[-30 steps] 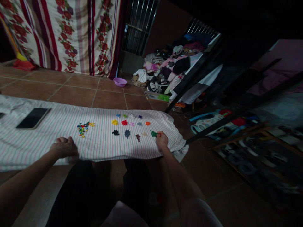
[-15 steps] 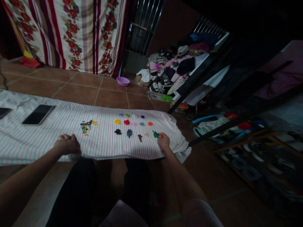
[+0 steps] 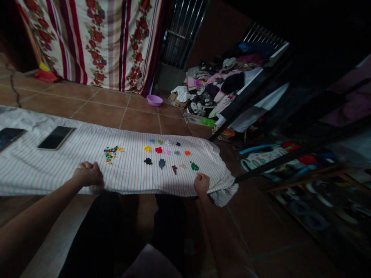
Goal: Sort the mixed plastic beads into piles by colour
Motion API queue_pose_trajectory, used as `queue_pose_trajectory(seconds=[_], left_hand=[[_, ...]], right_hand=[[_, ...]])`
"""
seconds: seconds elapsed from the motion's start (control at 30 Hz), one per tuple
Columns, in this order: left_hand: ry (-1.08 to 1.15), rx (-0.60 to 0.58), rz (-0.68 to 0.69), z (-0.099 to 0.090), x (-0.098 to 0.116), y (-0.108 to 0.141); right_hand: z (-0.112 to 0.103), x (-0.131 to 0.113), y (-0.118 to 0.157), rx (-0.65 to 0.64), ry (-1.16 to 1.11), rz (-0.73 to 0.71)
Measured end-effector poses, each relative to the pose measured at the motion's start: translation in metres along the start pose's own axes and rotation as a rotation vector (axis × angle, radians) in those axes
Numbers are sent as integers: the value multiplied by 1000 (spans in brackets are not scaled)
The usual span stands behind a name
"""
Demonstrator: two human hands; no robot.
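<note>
Small coloured pieces, too small to name exactly, lie sorted by colour on a striped cloth (image 3: 87,170). My right hand (image 3: 202,184) is closed just below the dark green pile (image 3: 194,166), apart from it; whether anything is in its fingers is hidden. My left hand (image 3: 88,174) is curled closed low over the cloth, its palm turned away. Above it sits a mixed-colour heap (image 3: 110,154). Nearby piles include black (image 3: 148,161), dark grey (image 3: 161,163), brown (image 3: 174,169), yellow (image 3: 147,148), red (image 3: 158,150) and orange (image 3: 187,153).
Two phones lie on the cloth at left, a whole one (image 3: 56,138) and one cut by the frame edge (image 3: 10,137). Beyond are a purple basin (image 3: 154,100) on the tiled floor and a heap of clothes (image 3: 214,83). A dark post (image 3: 261,164) stands right.
My right hand has drawn back from the dark green pile towards me. My left hand stays curled near the mixed heap. The whole view has shifted slightly.
</note>
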State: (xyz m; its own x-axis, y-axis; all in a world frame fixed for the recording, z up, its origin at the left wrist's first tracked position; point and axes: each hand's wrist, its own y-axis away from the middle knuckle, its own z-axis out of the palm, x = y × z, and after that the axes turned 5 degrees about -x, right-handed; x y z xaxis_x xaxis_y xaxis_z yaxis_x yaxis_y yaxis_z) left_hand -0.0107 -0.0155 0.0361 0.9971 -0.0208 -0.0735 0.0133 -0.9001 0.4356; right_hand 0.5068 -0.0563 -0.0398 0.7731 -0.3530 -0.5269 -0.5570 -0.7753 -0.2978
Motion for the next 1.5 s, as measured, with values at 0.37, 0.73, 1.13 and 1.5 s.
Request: queue_pose_trajectory(seconds=[0.37, 0.73, 1.13, 1.5], left_hand=[[-47, -34, -55, -4, 2, -1], [-5, -127, -99, -7, 7, -8], [-20, -74, -66, 0, 6, -15], [-70, 67, 40, 9, -2, -10]], right_hand=[[15, -21, 18, 188, -157, -235], [62, -157, 82, -188, -432, -606], [114, -270, 104, -639, -404, -701], [137, -343, 112, -745, -95, -687]])
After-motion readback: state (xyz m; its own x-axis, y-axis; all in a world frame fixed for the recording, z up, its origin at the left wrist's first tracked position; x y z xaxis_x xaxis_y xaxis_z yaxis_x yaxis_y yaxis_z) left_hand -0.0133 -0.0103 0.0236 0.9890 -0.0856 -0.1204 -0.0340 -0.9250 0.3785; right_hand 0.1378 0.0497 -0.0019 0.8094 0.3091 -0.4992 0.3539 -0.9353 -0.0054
